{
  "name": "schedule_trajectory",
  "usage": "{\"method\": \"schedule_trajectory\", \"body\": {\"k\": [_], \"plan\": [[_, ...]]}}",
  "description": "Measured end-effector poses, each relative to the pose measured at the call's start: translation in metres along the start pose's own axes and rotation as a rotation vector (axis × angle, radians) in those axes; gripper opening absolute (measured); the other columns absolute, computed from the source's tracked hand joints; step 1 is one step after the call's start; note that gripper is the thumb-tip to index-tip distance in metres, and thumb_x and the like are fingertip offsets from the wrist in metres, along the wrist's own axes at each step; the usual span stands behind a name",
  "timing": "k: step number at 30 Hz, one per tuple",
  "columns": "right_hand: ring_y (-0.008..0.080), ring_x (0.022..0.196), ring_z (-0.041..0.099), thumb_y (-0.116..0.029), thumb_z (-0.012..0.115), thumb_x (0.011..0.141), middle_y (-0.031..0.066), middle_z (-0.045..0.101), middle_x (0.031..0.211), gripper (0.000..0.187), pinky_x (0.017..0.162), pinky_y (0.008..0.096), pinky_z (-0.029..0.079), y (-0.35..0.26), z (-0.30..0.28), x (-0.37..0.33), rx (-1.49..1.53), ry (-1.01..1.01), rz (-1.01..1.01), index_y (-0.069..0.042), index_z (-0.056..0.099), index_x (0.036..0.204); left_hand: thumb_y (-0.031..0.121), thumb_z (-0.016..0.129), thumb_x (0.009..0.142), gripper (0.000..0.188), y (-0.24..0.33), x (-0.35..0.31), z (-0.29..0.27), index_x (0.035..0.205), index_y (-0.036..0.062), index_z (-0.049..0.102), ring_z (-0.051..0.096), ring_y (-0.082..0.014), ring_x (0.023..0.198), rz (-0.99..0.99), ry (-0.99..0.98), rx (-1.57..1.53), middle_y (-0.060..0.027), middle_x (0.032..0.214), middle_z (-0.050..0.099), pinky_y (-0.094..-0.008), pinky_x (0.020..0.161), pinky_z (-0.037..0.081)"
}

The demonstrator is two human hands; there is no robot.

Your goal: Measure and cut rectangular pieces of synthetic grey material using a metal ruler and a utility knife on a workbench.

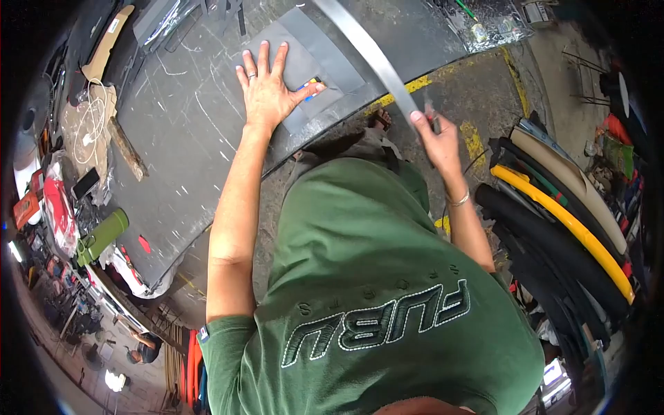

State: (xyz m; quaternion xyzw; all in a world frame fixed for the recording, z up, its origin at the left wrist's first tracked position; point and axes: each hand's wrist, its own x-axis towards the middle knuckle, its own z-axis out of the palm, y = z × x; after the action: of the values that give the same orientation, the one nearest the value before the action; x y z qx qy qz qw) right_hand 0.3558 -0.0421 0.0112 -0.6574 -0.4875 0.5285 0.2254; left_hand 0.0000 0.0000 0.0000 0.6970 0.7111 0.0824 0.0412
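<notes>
My left hand (266, 93) lies flat with spread fingers on a grey sheet (328, 59) at the table's near edge. Its thumb rests over a small multicoloured item (309, 88), mostly covered by the hand. Off the edge to the right, my right hand (436, 142) is closed round the near end of a long, shiny metal strip (366, 48), like a straightedge. The strip slants up and left over the sheet's right side, blurred by motion. Something small and dark shows by the right fingers, too unclear to name.
The dark, scratched table (166, 131) carries a wooden stick (128, 149), a phone (86, 183), a green roll (104, 235) and white cord (93, 114). Rolled material, including a yellow roll (567, 221), lies at right. Another person (144, 348) is far off at lower left.
</notes>
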Motion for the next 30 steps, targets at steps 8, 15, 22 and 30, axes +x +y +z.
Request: {"method": "schedule_trajectory", "body": {"k": [8,15,22,30], "plan": [[0.0078,0.064,0.045,-0.039,0.074,0.096,-0.0006,0.051,0.064,0.041,0.058,0.0309,0.043,0.025,0.054,-0.023,-0.157,0.046,-0.088,0.0,0.066,0.083,0.075,0.07,0.08,0.108,-0.001,0.02,-0.006,0.156,0.0052,0.039,0.025,-0.0419,0.154,0.034,0.039,-0.114,-0.0209,0.162,0.036,-0.0587,0.125,0.016],[0.0076,0.064,0.046,-0.04,0.074,0.096,-0.0005,0.052,0.064,0.041,0.058,0.0297,0.043,0.022,0.052,-0.018,-0.16,0.036,-0.099,-0.001,0.066,0.085,0.07,0.062,0.09,0.095,-0.006,0.03,0.014,0.156,0.0049,0.039,0.026,-0.0388,0.154,0.086,0.108,-0.04,-0.0183,0.163,0.035,-0.0572,0.124,0.02],[0.0068,0.064,0.05,-0.038,0.073,0.097,-0.0013,0.058,0.066,0.038,0.059,0.0286,0.044,0.026,0.061,-0.016,-0.023,-0.015,-0.053,-0.002,0.066,0.085,0.072,0.059,0.091,0.094,-0.005,0.029,0.018,0.155,0.0062,0.041,0.026,-0.0354,0.154,0.064,0.121,-0.041,-0.0157,0.164,0.035,-0.056,0.125,0.019],[0.0063,0.065,0.045,-0.039,0.074,0.097,-0.0062,0.051,0.067,0.042,0.06,0.028,0.042,-0.001,0.062,-0.016,0.054,0.029,-0.041,-0.002,0.065,0.078,0.073,0.058,0.09,0.094,-0.008,0.031,0.02,0.154,0.0059,0.042,0.026,-0.0334,0.155,0.06,0.138,-0.05,-0.0147,0.163,0.037,-0.0561,0.125,0.017]]}}
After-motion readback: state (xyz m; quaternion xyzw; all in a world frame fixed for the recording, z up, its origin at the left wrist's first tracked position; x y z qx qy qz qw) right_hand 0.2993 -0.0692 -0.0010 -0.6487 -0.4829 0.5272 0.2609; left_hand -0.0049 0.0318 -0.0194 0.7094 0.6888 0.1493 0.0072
